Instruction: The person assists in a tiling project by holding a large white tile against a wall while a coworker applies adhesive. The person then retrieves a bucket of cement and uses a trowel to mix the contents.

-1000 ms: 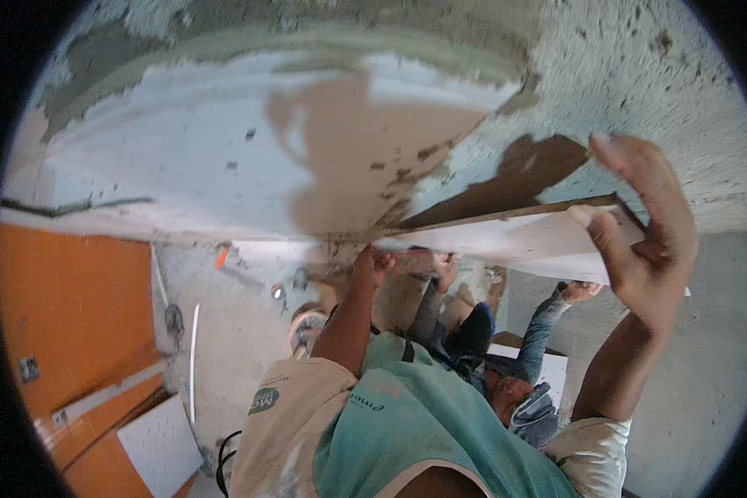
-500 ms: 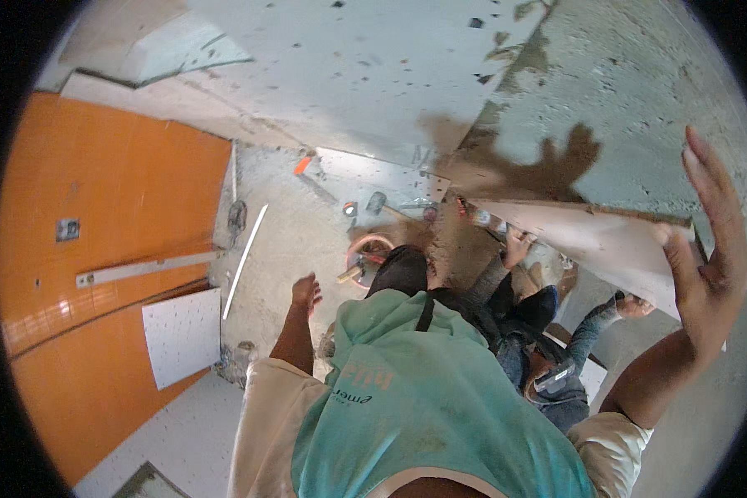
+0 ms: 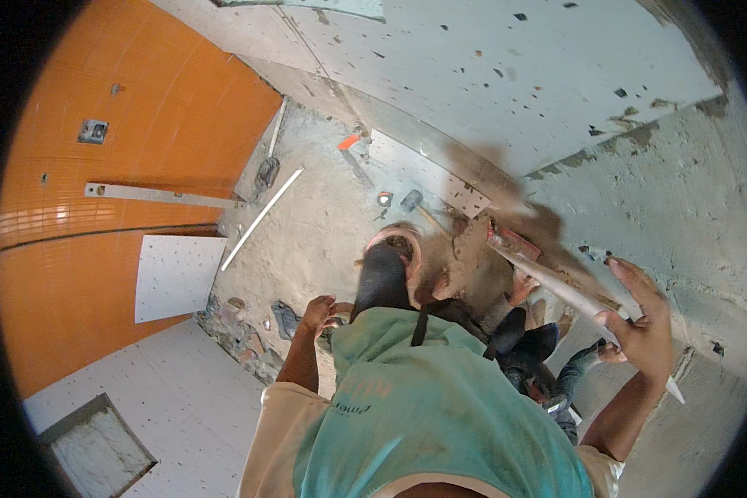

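Gripping the large tile by its edge, the right hand holds it tilted beside the wall; the left hand hangs loosely curled, empty. Beyond, a rubber mallet lies on the floor. Seating the tile seems next, needing both hands.

**Single head cam, steep down-look**

One fisheye view, worn on the head, pointing almost straight down the person's own torso to the rubble floor. Orange tiled wall bends along the left rim, grey plastered wall on the right. Near range: chest fills the lower centre. No second view, so no overlap.
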A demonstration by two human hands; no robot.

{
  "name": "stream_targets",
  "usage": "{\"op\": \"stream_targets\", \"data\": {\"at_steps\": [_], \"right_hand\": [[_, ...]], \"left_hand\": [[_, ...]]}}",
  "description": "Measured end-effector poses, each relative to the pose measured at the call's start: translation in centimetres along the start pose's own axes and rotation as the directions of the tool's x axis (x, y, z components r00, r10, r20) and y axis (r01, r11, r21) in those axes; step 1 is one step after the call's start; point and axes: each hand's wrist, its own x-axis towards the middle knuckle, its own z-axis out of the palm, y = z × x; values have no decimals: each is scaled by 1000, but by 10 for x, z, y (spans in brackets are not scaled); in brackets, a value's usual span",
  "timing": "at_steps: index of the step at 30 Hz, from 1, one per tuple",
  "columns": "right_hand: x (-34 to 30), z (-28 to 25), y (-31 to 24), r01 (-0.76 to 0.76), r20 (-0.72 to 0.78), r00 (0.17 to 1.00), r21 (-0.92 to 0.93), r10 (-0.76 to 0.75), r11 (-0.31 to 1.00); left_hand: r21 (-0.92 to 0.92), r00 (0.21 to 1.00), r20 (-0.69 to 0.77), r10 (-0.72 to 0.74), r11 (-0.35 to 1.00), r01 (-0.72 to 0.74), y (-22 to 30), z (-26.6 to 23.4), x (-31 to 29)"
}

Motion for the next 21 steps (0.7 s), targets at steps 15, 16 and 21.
{"op": "stream_targets", "data": {"at_steps": [15,16,21], "right_hand": [[39,75,-53,-418,366,766,-342,529,842],[34,81,-55,-469,278,752,-412,598,781],[21,129,-59,-680,-414,671,-673,615,289]], "left_hand": [[-20,996,83,42,999,-40,-3,-154,29],[195,961,114,250,943,-269,24,-158,17],[-120,931,362,-43,988,93,67,-258,128]]}}
